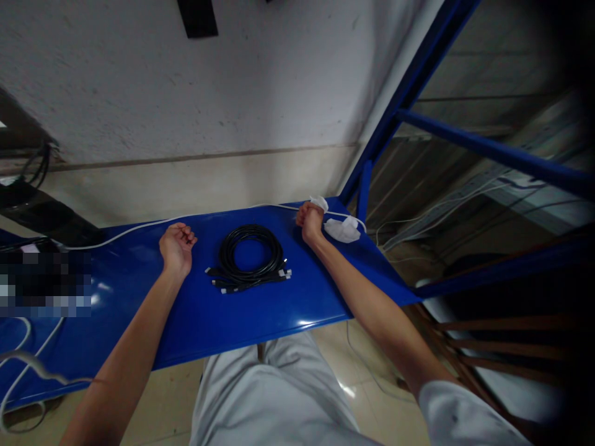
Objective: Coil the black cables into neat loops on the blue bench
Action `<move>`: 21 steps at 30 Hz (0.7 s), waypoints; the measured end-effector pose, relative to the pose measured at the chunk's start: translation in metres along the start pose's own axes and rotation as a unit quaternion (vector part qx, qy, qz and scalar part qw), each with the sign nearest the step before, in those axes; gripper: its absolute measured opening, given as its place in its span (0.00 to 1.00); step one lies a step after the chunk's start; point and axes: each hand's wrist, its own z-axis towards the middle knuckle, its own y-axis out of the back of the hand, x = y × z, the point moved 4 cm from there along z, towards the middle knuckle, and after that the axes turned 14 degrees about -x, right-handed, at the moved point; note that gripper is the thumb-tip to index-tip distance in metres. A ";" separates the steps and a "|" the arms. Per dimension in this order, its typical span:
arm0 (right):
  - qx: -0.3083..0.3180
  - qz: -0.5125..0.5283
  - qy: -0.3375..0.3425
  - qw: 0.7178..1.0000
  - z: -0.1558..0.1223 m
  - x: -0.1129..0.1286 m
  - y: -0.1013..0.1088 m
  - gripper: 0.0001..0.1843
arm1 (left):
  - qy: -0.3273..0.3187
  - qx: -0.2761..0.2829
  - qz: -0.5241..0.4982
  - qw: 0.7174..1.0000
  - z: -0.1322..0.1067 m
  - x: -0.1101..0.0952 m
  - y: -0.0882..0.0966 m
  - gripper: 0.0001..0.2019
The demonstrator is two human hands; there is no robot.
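Observation:
Coiled black cables (251,251) lie on the blue table between my two hands, their ends with silver metal connectors sticking out at both sides. To the left of the coil rests my left hand (178,249), palm turned up, fingers loosely bent and slightly apart, with nothing in it. My right hand (310,221) lies to the right of the coil, its fingers curled in and no object visible in them. Crumpled white material (343,229) sits right beside that hand, and another white piece (320,202) shows just behind it. Neither hand touches the cables.
The blue table (204,328) stands against a pale wall, with a white cord (139,228) along its back edge. Blue metal framing (483,145) rises at the right. A dark object (46,214) and a pixelated area are at the left, near loose white cords (28,371).

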 end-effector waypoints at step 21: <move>-0.005 -0.009 -0.002 1.000 -0.004 0.004 0.000 0.14 | -0.013 0.001 0.015 1.000 0.000 -0.002 0.000 0.06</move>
